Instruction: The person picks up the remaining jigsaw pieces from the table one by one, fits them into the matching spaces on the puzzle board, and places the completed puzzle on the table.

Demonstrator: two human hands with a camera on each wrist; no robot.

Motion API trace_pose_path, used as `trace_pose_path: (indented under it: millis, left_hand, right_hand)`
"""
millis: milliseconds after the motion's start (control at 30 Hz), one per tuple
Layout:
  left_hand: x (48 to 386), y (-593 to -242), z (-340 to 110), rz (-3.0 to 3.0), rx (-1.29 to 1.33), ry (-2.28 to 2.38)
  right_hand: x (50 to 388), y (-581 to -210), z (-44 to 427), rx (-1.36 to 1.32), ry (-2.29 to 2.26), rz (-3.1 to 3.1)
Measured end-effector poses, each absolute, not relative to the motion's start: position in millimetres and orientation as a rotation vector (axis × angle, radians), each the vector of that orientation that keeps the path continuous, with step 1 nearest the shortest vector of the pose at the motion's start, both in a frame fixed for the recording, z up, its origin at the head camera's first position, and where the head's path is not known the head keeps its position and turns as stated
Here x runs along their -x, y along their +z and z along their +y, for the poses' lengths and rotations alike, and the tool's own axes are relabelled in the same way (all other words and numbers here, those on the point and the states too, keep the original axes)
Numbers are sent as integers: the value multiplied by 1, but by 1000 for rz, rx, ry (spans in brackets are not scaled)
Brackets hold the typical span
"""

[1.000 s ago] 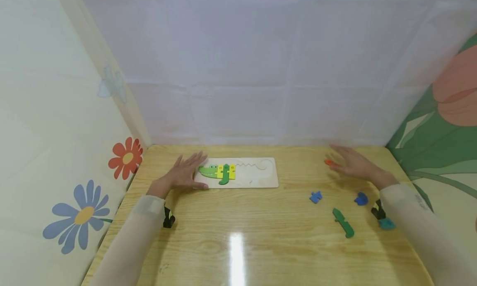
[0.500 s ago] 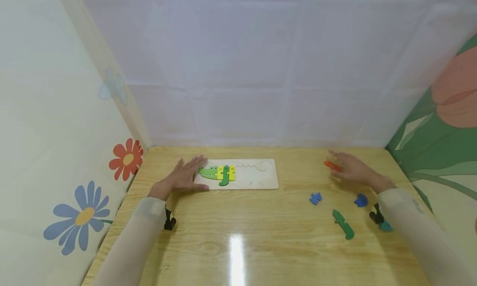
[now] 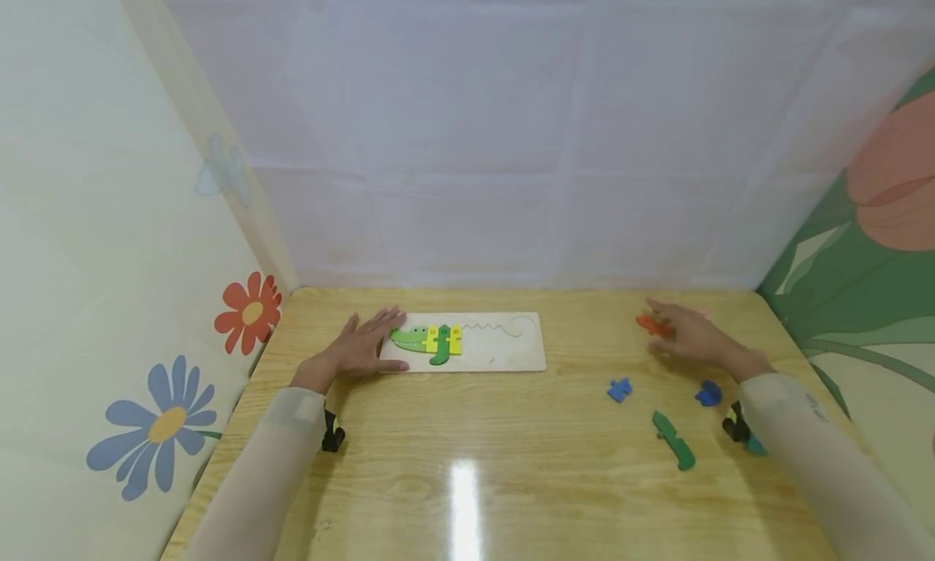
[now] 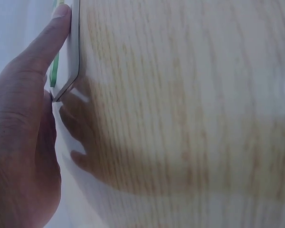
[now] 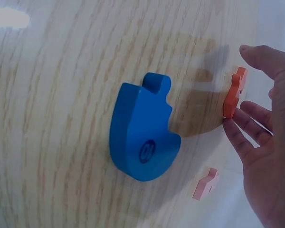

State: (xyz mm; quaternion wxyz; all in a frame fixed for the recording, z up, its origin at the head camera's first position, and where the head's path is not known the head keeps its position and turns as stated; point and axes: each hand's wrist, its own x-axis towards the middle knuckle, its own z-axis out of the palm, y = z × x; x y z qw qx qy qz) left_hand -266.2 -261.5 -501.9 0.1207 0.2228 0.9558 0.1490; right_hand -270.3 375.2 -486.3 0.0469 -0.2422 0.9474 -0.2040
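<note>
Orange piece (image 5: 232,95): small, thick-sided, irregular in outline, lying on the worktop (image 3: 555,463) well to the right of the pale puzzle board (image 3: 504,350). In my right wrist view the right hand (image 3: 690,336) surrounds it, thumb and fingers apart; thumb clear of it, fingertip contact I cannot tell. Left hand (image 3: 355,350) rests spread at the board's left end, fingers extended. Head view: fingers hide part of the orange piece, the right sleeve (image 3: 803,439) covers most of the teal piece (image 3: 756,446), and the pink piece (image 5: 206,184) barely shows. Left wrist view crops the board.
</note>
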Motion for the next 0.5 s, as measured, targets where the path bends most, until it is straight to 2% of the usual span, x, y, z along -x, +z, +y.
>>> trace_pose_path:
  millis: [500]
  left_hand:
    - [265, -502, -261, 2772, -633, 446]
  right_hand:
    - [275, -485, 370, 829, -647, 2853]
